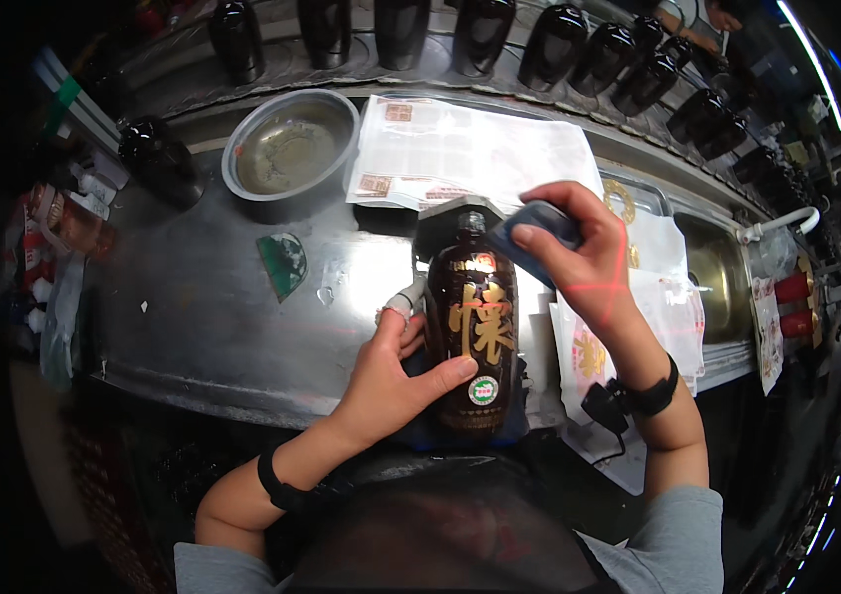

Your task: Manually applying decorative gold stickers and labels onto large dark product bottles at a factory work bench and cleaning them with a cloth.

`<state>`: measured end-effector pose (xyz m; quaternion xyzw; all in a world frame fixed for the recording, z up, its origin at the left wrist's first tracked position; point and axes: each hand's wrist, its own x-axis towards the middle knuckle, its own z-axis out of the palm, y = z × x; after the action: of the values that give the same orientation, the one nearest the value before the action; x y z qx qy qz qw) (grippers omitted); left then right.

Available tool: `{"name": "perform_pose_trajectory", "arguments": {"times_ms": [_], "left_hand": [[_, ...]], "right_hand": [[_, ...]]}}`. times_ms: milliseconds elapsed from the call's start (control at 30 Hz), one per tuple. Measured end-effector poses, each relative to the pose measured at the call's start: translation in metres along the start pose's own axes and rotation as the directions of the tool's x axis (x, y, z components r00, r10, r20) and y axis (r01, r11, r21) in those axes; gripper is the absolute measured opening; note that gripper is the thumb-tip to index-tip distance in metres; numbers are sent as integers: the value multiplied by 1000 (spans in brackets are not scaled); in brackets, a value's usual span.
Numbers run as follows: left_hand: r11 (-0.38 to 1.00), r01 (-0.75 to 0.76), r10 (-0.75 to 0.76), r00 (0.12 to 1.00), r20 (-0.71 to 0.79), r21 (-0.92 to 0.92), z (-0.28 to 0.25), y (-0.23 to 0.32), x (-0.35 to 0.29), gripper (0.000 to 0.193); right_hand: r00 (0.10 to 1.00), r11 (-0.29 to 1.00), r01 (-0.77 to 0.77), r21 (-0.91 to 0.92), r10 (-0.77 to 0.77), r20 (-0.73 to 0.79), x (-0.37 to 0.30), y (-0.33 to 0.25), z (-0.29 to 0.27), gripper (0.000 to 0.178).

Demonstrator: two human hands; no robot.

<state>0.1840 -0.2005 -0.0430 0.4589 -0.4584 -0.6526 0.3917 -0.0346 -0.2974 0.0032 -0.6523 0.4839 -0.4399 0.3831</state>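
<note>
A dark brown glass bottle with gold lettering and a round green-and-white sticker is in front of me, its neck pointing away. My left hand grips its left side, thumb pressed on the front near the sticker. A white covering wraps one of that hand's fingers. My right hand is closed on a blue-grey flat pad, held by the bottle's right shoulder; whether it touches the glass is unclear. Behind the neck shows a grey angular block. Dark blue material lies under the bottle's base.
A metal bowl holding some liquid stands at the back left, near a green scraper-like piece. White printed sheets lie behind the bottle, others to the right. Dark bottles line a conveyor; a sink is at right.
</note>
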Motion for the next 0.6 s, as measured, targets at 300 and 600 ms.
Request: {"name": "perform_pose_trajectory", "arguments": {"times_ms": [300,600], "left_hand": [[999,9,-7,999,40,-49,0,8,2,91],[812,-351,292,936,196,466,-8,23,15,83]], "right_hand": [[984,998,59,3,-59,170,23,8,9,26],[997,996,-81,48,82,-9,4,-7,4,26]]}}
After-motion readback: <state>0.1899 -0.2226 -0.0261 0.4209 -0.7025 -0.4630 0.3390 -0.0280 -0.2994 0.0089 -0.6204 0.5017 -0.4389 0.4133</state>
